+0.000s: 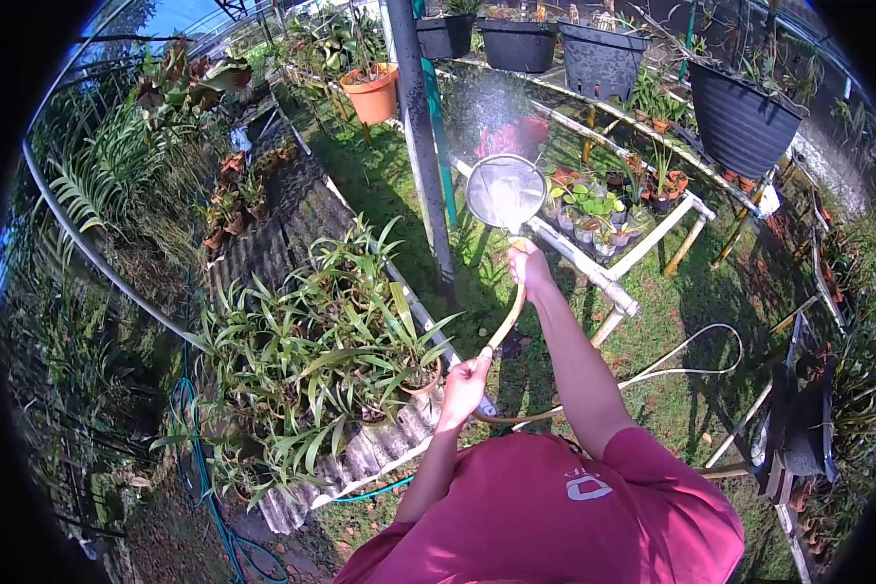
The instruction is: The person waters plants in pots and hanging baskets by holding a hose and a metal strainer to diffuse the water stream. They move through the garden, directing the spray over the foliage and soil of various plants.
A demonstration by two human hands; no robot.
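A tan garden hose (pixel 507 313) runs up between my hands to a round silver spray head (pixel 505 192). My right hand (pixel 529 267) grips the hose just below the spray head. My left hand (pixel 465 386) grips it lower down. Water sprays from the head toward small potted plants (pixel 594 209) on a white-framed bench (pixel 608 280). The rest of the hose loops across the grass (pixel 701 355) to my right.
A grey post (pixel 423 136) stands beside the spray head. A low bench of leafy potted plants (pixel 331 360) lies at my left. Black hanging pots (pixel 740 122) and an orange pot (pixel 372 92) are farther off. A green hose (pixel 204 477) lies on the ground.
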